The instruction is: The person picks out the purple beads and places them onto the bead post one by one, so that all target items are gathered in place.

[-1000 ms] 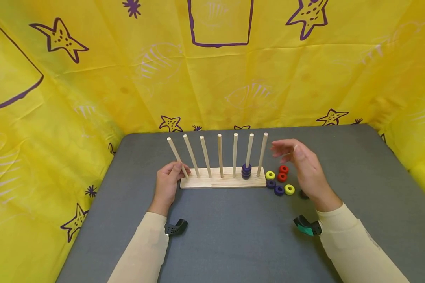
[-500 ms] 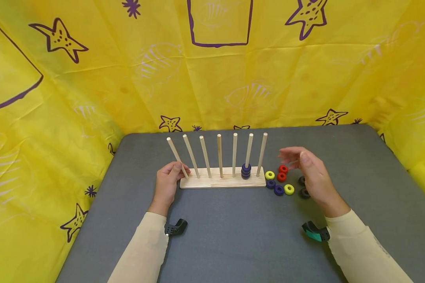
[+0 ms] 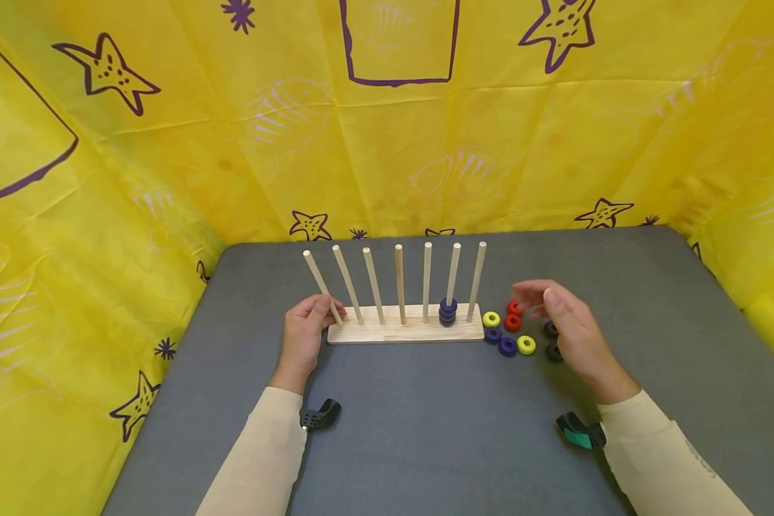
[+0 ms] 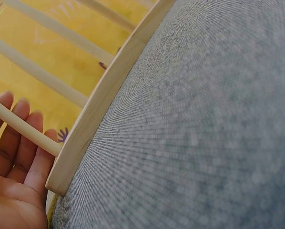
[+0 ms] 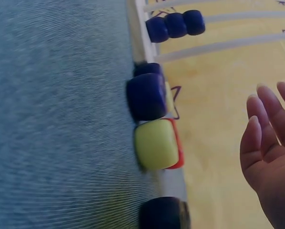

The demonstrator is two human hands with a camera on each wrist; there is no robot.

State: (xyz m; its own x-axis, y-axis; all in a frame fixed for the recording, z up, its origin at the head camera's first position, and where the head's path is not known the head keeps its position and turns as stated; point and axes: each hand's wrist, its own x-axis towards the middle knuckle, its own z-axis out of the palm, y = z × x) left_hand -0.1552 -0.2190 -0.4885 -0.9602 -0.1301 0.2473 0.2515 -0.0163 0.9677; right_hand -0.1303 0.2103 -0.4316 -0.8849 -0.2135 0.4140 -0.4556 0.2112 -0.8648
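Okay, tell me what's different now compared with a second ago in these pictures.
The right hand has moved away from the rack, rightward and back toward the person, so two black rings now show partly instead of one. Nothing was visibly picked up or let go. The left hand stays at the leftmost peg, and three blue rings remain stacked.

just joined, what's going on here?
A person's left hand is at the leftmost peg of a wooden rack; whether it grips is unclear. The right hand, holding nothing, hovers near loose red rings. Three stacked blue rings sit on the second peg from the right. Other loose rings lie right of the rack too.
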